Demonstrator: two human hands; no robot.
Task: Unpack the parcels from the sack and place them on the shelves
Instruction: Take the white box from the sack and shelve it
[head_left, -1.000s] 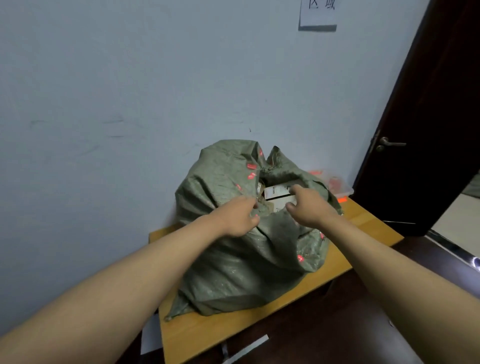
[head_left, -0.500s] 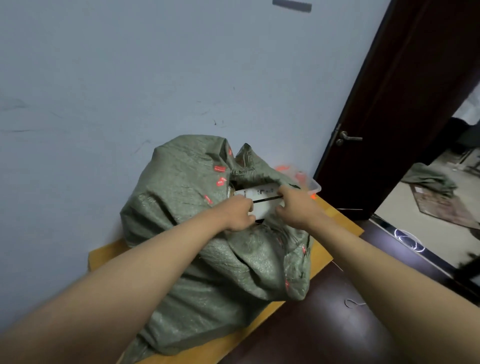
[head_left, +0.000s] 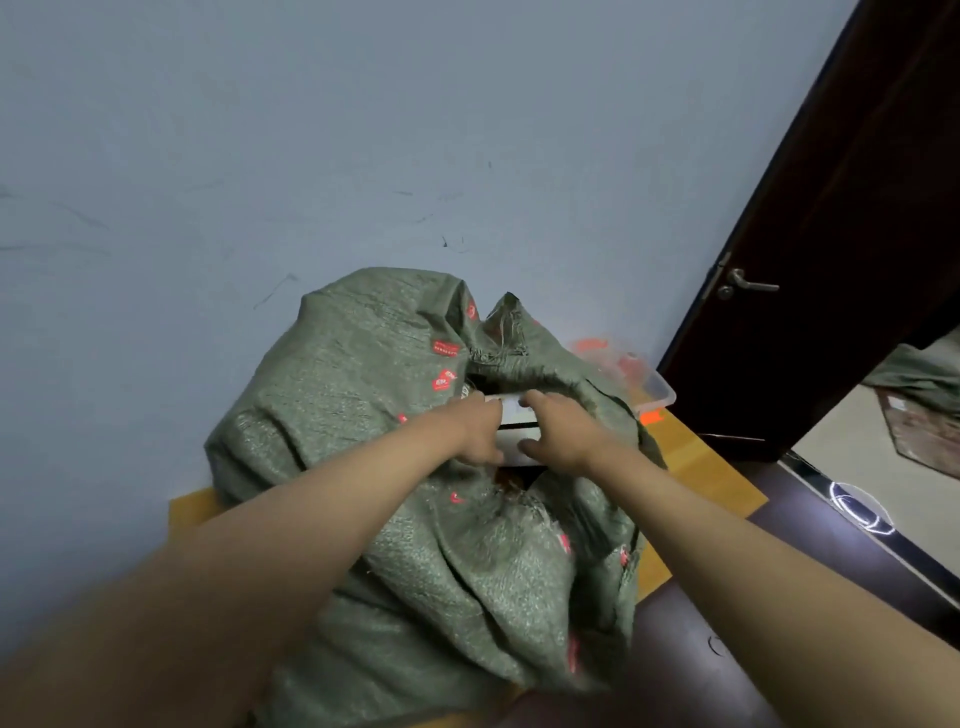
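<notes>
A bulging green woven sack (head_left: 363, 415) with red stickers sits on a low wooden table (head_left: 696, 467) against the wall. In its open mouth shows a white parcel (head_left: 511, 439). My left hand (head_left: 475, 428) grips the parcel's left end and my right hand (head_left: 561, 434) grips its right end, thumb under and fingers over the top. Most of the parcel is hidden by my hands and the sack's folds. No shelves are in view.
A clear plastic tub (head_left: 631, 374) with orange things stands behind the sack at the table's right. A dark door (head_left: 831, 260) with a lever handle stands open at right, with tiled floor and another green sack (head_left: 924, 379) beyond. Dark floor lies at lower right.
My hands went from the sack's rim onto the white parcel and closed in on its two ends. The view swung left and closer to the sack.
</notes>
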